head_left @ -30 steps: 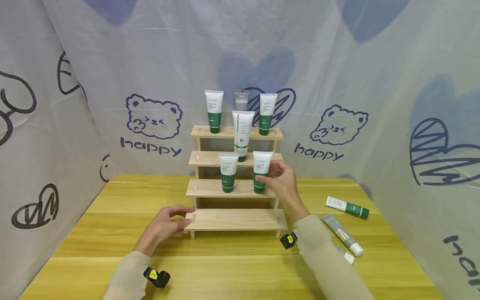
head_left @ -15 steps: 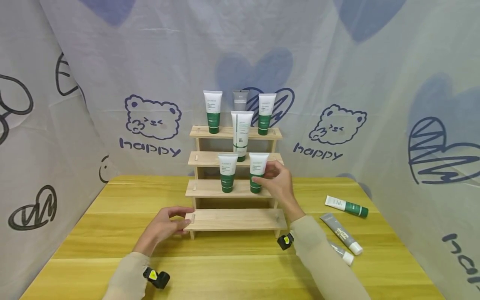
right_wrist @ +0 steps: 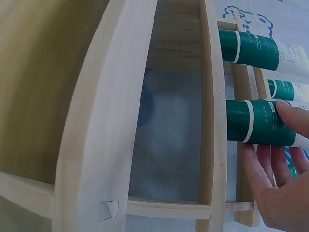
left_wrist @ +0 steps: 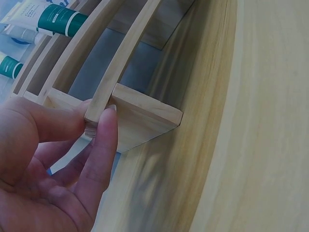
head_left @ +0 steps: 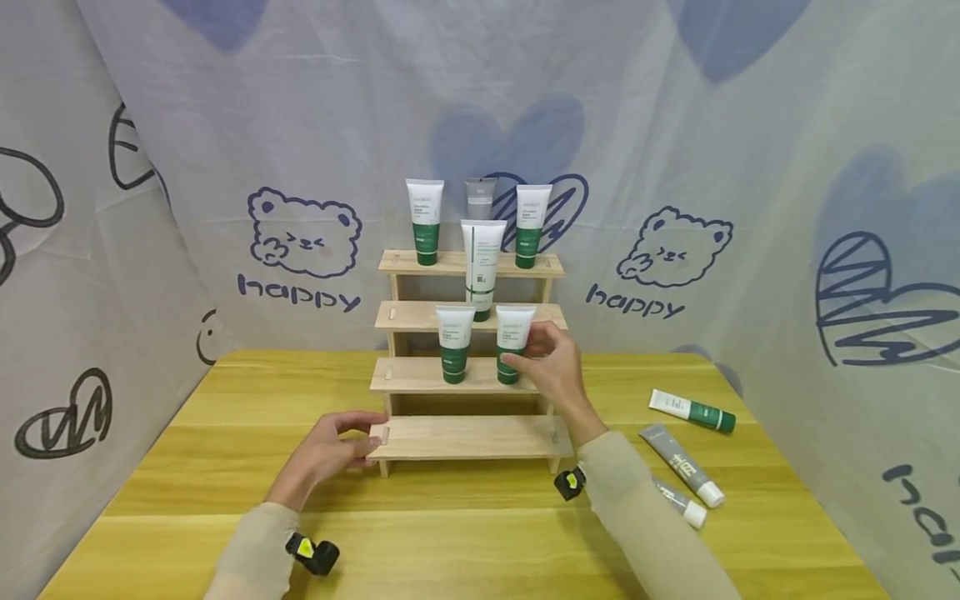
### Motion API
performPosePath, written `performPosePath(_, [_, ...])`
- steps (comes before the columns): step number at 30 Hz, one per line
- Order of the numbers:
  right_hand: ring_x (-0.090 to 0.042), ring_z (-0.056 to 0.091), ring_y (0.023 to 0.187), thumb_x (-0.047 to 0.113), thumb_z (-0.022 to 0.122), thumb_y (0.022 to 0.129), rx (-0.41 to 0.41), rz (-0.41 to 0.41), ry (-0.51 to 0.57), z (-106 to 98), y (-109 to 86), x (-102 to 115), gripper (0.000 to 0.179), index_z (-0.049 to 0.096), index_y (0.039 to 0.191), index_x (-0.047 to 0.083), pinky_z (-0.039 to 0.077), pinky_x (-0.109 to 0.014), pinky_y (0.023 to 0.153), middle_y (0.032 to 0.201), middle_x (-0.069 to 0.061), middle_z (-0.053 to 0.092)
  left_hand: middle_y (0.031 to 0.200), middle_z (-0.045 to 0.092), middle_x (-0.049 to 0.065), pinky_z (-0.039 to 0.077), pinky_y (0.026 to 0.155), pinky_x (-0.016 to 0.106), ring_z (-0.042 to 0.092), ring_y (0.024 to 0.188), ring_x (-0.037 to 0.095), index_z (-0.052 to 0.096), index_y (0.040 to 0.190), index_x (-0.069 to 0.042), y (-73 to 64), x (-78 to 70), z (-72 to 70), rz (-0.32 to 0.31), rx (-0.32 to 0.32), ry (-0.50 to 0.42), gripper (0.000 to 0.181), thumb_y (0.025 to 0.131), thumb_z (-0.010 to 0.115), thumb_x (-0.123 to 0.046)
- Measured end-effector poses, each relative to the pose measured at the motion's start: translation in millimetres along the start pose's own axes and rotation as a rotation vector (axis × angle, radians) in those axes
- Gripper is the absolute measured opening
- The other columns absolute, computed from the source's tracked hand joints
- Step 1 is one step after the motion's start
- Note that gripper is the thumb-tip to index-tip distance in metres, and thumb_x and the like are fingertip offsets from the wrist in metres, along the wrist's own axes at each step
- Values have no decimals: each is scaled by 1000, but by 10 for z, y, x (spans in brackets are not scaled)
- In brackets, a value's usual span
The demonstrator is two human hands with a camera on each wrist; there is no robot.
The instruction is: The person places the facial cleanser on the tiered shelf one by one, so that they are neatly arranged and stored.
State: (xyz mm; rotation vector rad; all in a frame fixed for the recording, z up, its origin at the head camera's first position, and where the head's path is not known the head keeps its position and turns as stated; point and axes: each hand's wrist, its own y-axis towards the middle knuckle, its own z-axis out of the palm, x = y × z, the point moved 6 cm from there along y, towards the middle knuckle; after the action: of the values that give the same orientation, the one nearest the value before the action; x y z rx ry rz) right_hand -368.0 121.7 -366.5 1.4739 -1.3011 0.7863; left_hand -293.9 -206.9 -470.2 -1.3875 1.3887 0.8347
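A stepped wooden display rack [head_left: 468, 438] stands on the table. My left hand [head_left: 330, 454] pinches the left end of its lowest shelf between thumb and fingers, as the left wrist view shows. On the second shelf from the bottom, my right hand [head_left: 557, 367] holds an upright white-and-green squeeze tube [head_left: 514, 342] between thumb and fingers, its cap on the board. A matching tube [head_left: 454, 343] stands just left of it, apart. One shelf higher stands a taller white tube [head_left: 482, 265]. The top shelf bears two white-and-green tubes and a grey tube [head_left: 480, 197], partly hidden.
At the right of the table [head_left: 450, 542] lie a white-and-green tube [head_left: 692, 411], a grey tube [head_left: 682, 464] and another grey tube [head_left: 681, 502], partly behind the right sleeve. A printed cloth [head_left: 300, 100] hangs behind and at both sides.
My right hand has shifted its tube a little to the left along the shelf, closer to the matching tube. My left hand has stayed at the rack's lowest shelf.
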Motion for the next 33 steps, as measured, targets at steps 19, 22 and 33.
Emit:
performPosePath(19, [-33, 67, 108, 12, 86, 83, 26, -30, -16, 30, -12, -33, 47, 65, 125, 7, 56, -45, 102, 121, -17, 72, 131, 56, 22, 65, 76, 30, 66, 89, 17, 63, 139, -2, -6, -10, 14, 18, 0, 1, 41, 99, 67, -5])
performPosePath(22, [-33, 67, 108, 12, 86, 84, 25, -29, -16, 27, -14, -35, 46, 65, 125, 7, 56, -45, 102, 121, -16, 72, 130, 56, 22, 65, 76, 30, 66, 88, 17, 63, 139, -2, -2, -14, 13, 18, -1, -3, 41, 99, 67, -6])
performPosePath(33, [-32, 67, 107, 11, 86, 83, 22, -54, -9, 30, -20, -22, 46, 66, 124, 5, 57, -45, 100, 119, -18, 72, 130, 56, 23, 65, 75, 30, 67, 85, 17, 62, 139, -1, -3, -14, 11, 11, 10, -17, 41, 99, 68, -5])
